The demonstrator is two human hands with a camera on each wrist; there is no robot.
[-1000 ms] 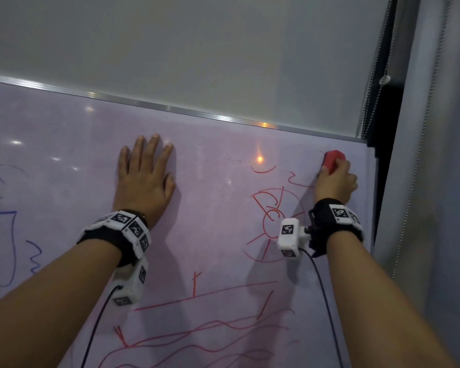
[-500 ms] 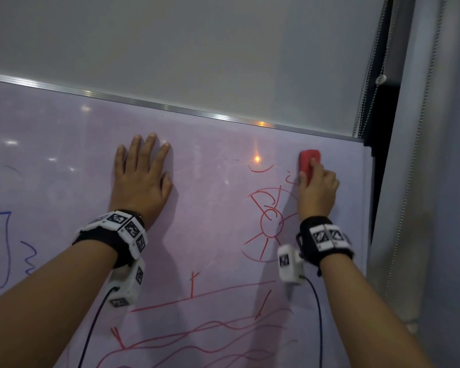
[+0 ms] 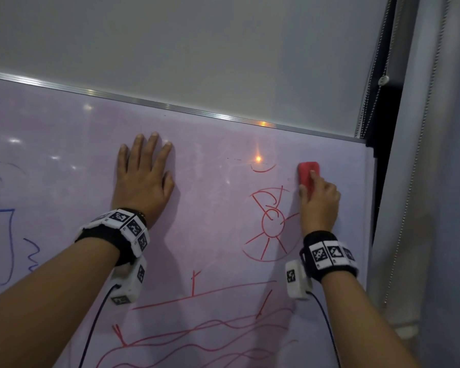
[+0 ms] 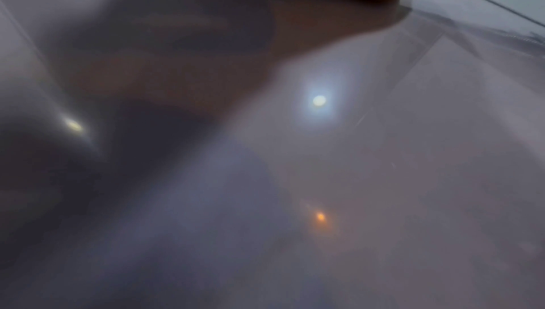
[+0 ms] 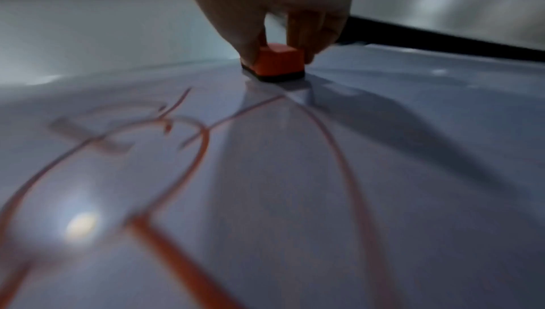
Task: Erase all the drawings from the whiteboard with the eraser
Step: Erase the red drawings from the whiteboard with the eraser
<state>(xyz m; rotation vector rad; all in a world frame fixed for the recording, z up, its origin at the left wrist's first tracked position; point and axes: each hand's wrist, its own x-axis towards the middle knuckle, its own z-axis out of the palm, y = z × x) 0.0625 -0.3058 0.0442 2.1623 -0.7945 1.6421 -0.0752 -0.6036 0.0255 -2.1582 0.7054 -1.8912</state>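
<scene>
Eraser gripped by right hand on whiteboard; left hand pressed flat, fingers straight.

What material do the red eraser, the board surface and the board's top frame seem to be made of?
Eraser: likely matte foam or plastic, with a dark, felt-like pad underneath.
Whiteboard: smooth, glossy coated surface; it mirrors lamp spots and the right hand's shadow.
Top frame: probably brushed aluminium, silver with fine lines and a glint.

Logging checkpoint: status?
Left hand flat on whiteboard. Right hand grips red eraser, pressed to board. Red sun drawing remains. Nothing obstructing.
</scene>
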